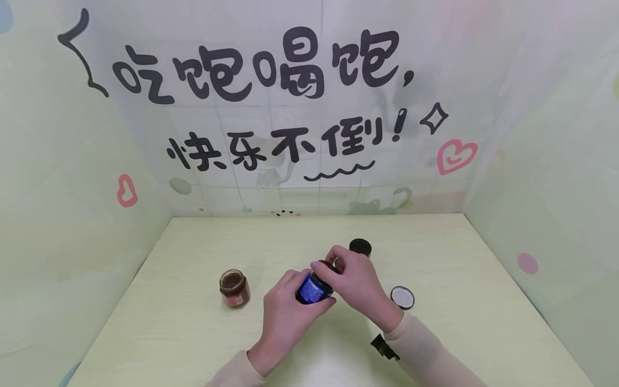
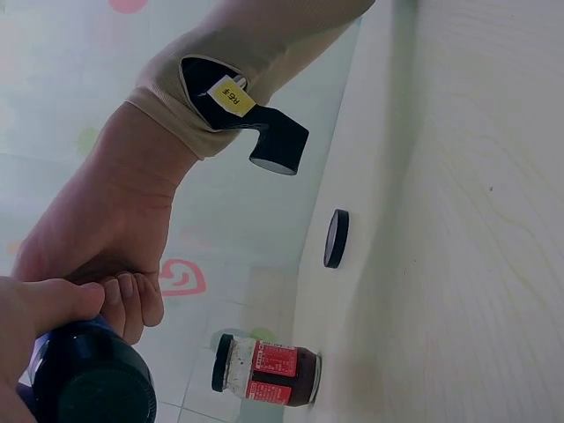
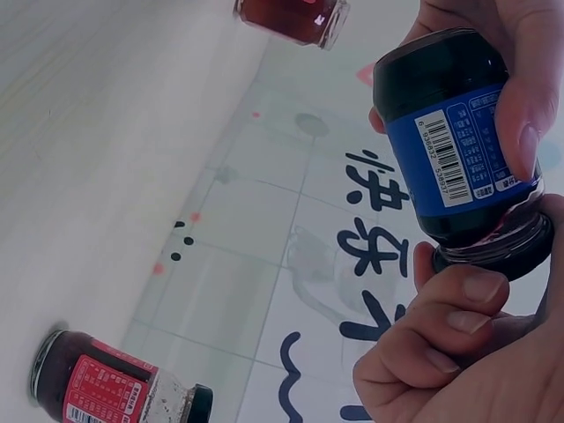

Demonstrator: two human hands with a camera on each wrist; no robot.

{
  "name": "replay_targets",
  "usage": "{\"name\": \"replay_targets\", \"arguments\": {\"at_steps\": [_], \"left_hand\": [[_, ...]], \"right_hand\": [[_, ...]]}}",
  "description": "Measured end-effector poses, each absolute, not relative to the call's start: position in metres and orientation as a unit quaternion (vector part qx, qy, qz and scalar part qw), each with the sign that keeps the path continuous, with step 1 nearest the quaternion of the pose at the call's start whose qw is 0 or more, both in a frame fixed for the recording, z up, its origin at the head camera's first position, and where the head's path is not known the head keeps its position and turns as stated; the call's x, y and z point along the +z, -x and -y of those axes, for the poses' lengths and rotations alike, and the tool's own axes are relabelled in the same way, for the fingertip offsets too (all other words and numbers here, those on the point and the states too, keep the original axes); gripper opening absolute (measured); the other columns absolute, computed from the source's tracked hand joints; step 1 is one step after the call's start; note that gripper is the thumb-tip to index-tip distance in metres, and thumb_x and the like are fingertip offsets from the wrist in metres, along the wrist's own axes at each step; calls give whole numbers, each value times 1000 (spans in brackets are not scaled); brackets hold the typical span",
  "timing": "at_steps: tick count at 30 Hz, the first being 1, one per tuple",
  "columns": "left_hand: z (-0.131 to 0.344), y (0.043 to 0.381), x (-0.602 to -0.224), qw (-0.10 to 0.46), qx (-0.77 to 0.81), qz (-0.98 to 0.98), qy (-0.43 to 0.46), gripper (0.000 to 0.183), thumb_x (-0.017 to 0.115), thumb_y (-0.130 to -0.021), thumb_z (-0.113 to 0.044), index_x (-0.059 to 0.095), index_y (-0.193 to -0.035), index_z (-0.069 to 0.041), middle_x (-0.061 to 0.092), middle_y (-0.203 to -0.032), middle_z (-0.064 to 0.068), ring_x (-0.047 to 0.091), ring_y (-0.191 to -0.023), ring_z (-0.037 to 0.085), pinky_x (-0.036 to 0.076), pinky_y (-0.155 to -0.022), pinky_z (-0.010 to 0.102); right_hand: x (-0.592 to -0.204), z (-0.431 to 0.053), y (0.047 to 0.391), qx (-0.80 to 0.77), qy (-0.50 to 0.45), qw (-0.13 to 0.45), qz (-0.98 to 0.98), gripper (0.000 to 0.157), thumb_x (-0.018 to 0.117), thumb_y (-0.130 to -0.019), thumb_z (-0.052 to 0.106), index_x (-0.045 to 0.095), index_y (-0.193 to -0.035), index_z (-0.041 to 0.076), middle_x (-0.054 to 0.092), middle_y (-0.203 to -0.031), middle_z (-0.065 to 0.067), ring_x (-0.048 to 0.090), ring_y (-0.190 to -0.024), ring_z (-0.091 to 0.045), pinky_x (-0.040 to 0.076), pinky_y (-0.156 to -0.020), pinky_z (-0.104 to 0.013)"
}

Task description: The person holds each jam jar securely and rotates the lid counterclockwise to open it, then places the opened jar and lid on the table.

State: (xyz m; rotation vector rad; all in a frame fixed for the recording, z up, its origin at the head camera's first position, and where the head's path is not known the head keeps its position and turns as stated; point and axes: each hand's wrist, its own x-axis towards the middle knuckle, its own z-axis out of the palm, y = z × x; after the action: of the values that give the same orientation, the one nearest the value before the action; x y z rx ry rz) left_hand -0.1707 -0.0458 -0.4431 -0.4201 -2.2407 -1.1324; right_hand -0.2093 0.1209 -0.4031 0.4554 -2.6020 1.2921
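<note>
A dark glass jar with a blue label (image 1: 311, 290) is held up in front of me, tilted, over the table (image 1: 184, 344). My left hand (image 1: 285, 314) grips the jar's body, with the thumb along its near side. At the upper end, my right hand (image 1: 360, 279) has its fingers and thumb curled round the black lid (image 3: 520, 256). In the right wrist view, the lid sits on the jar's mouth, and a barcode shows on the label. The left wrist view shows the jar's dark base (image 2: 97, 392).
An uncovered jar of reddish-brown contents (image 1: 234, 290) stands to the left. Behind my right hand is a red-labelled jar (image 2: 273, 372) with a black lid. One loose lid (image 1: 402, 297) lies by my right wrist, white inside up. Printed walls (image 1: 541, 177) enclose the table.
</note>
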Motion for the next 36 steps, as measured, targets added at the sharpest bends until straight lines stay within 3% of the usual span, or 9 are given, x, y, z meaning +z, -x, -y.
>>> {"name": "replay_targets", "arguments": {"at_steps": [23, 36], "left_hand": [[46, 170, -441, 289, -426, 844, 154, 59, 97, -61, -35, 76, -114, -17, 62, -90, -13, 61, -73, 3, 52, -63, 23], [46, 170, -441, 281, -424, 848, 149, 56, 97, -62, -35, 76, -111, -19, 63, -91, -13, 63, -75, 4, 53, -64, 25]], "right_hand": [[-403, -122, 209, 447, -166, 96, 874, 24, 70, -90, 51, 63, -86, 29, 42, -55, 8, 40, -50, -8, 35, -49, -28], [-404, -123, 209, 455, -173, 94, 868, 20, 71, -90, 52, 65, -89, 33, 44, -55, 6, 42, -50, -11, 38, -48, -29]]}}
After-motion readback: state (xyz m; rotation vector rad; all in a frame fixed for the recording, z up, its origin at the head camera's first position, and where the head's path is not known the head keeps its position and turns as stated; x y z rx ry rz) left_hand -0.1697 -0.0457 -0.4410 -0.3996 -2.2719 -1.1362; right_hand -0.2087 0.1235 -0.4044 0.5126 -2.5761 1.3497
